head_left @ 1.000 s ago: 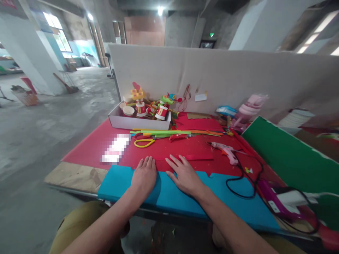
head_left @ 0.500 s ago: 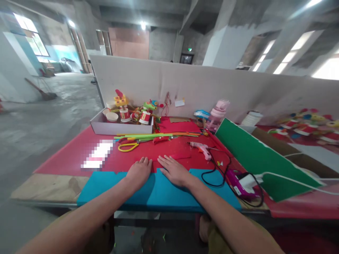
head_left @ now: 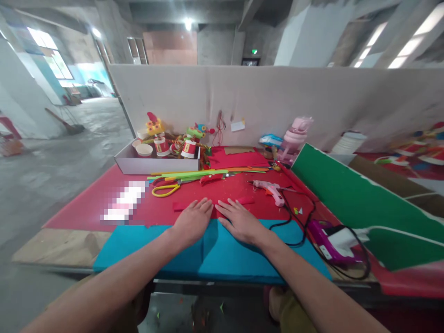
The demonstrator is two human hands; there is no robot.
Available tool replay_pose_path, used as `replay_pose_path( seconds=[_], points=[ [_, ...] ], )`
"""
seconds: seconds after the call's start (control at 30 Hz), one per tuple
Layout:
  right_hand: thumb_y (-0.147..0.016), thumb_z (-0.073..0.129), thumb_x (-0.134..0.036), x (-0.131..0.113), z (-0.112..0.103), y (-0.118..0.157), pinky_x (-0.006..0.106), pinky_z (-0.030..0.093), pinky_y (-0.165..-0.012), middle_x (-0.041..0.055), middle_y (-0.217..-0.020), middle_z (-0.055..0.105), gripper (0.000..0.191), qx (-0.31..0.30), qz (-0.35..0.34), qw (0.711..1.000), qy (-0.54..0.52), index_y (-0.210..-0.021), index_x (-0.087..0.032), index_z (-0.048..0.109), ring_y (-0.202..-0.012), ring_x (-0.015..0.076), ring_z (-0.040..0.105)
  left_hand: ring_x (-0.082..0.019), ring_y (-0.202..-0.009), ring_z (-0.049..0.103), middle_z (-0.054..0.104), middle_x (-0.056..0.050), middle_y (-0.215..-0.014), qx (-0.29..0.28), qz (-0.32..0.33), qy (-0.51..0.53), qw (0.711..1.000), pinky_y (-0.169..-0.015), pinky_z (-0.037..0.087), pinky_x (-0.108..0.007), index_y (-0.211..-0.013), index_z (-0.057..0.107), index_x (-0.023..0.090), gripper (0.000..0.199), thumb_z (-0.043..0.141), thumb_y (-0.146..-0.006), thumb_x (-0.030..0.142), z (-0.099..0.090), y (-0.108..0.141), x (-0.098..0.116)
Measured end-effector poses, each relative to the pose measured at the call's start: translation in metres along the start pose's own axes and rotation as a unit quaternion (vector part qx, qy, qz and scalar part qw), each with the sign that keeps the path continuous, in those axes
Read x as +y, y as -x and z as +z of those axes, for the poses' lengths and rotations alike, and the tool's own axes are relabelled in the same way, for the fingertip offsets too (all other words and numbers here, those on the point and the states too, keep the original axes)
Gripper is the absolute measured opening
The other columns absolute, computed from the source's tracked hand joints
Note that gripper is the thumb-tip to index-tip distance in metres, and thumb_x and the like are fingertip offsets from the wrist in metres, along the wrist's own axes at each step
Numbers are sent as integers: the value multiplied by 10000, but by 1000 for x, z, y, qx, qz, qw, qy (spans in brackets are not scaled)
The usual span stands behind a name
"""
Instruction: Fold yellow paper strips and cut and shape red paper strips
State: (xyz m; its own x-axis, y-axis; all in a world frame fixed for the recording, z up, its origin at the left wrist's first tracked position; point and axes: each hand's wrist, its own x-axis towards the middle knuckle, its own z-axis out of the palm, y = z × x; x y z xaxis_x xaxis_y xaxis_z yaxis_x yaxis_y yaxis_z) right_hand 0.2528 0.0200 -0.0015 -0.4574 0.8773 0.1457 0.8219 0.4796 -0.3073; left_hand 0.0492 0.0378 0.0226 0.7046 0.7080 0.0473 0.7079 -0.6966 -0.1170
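Note:
My left hand lies flat with its fingers stretched out, pressing on a narrow red strip that looks like paper. The strip's left end sticks out past that hand. Beside it my right hand rests palm down, fingers spread, over the strip's right part. Fingertips of the two hands nearly meet. Under both wrists is a blue sheet along the table's front edge. Beyond the hands lie yellow-handled scissors and several green and orange strips. A pink glue gun is to the right.
A white box with paper-cup figures stands at the back left. On the right are a green board, a purple power block and looping black cable. A pink bottle stands by the partition.
My left hand has slid right along the red strip, baring its left end and closing the gap to my right hand. The camera view has shifted slightly.

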Motion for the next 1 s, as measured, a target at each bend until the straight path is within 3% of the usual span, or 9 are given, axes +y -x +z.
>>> replay_pose_path(
  seconds=[0.17, 0.27, 0.37, 0.53, 0.67, 0.73, 0.8, 0.93, 1.0],
  points=[
    [-946, 355, -253, 27, -14, -5, 532, 227, -1125, 88, -1372, 542, 426, 90, -22, 994, 56, -1320, -203, 554, -1295, 274, 446, -275, -1345, 397, 407, -188, -1460, -4, -1, 27, 1000, -1068, 371, -404, -1387, 430, 74, 529, 351, -864, 45, 15, -10, 11],
    [-906, 340, -168, 61, -27, -5, 474, 384, -1037, 164, -1225, 634, 422, 190, 56, 979, 41, -1217, -115, 621, -1157, 258, 561, -263, -1277, 476, 486, -170, -1403, -11, 0, 32, 999, -1024, 406, -372, -1339, 488, 95, 498, 383, -856, 36, 11, -12, -1],
    [-869, 402, -185, 80, -35, -3, 473, 426, -993, 159, -1102, 685, 356, 254, 102, 962, 20, -1089, -133, 677, -1077, 268, 604, -257, -1079, 589, 643, -168, -1139, -14, 0, 28, 1000, -912, 466, -353, -1120, 642, 84, 340, 415, -868, 69, 5, -20, -11],
    [-875, 442, -266, 54, -40, -1, 431, 463, -940, 117, -1053, 702, 289, 308, 96, 944, -71, -990, -182, 694, -1030, 249, 620, -253, -934, 593, 649, -159, -894, 1, -23, 23, 999, -812, 470, -332, -863, 691, 88, 219, 473, -842, 89, 9, -33, -15],
    [-862, 495, -411, 22, -37, -3, 310, 522, -623, 84, -862, 705, 293, 322, 162, 882, -303, -898, -183, 675, -748, 199, 642, -230, -891, 612, 669, -132, -905, 75, -126, 115, 983, -755, 457, -306, -856, 687, 118, 216, 473, -825, 107, 5, -34, -23],
    [-810, 569, -489, 11, -31, -6, 260, 478, -521, 55, -739, 674, 327, 321, 206, 821, -426, -813, -174, 659, -617, 158, 592, -207, -841, 623, 687, -90, -867, 141, -193, 207, 949, -723, 445, -282, -838, 686, 146, 196, 496, -794, 128, -3, -31, -28],
    [-729, 660, -544, 2, -25, -11, 235, 450, -505, 30, -671, 639, 378, 318, 227, 761, -518, -735, -167, 647, -560, 124, 547, -181, -747, 623, 688, -48, -769, 192, -231, 355, 885, -671, 435, -260, -798, 678, 158, 159, 522, -774, 181, -10, -29, -30],
    [-607, 779, -554, -15, -16, -26, 273, 503, -673, 51, -853, 689, 483, 214, 188, 672, -684, -890, -175, 682, -680, 133, 612, -132, -529, 566, 632, 1, -596, 163, -234, 697, 658, -509, 391, -218, -799, 639, 146, 226, 629, -718, 356, -15, -27, -15],
    [-653, 740, -587, -23, -16, -32, 320, 507, -787, 79, -989, 696, 525, 165, 134, 644, -735, -995, -194, 670, -842, 178, 648, -115, -492, 551, 608, 16, -555, 121, -215, 776, 580, -486, 383, -202, -784, 629, 141, 284, 711, -651, 379, -14, -26, -4]
  ],
)
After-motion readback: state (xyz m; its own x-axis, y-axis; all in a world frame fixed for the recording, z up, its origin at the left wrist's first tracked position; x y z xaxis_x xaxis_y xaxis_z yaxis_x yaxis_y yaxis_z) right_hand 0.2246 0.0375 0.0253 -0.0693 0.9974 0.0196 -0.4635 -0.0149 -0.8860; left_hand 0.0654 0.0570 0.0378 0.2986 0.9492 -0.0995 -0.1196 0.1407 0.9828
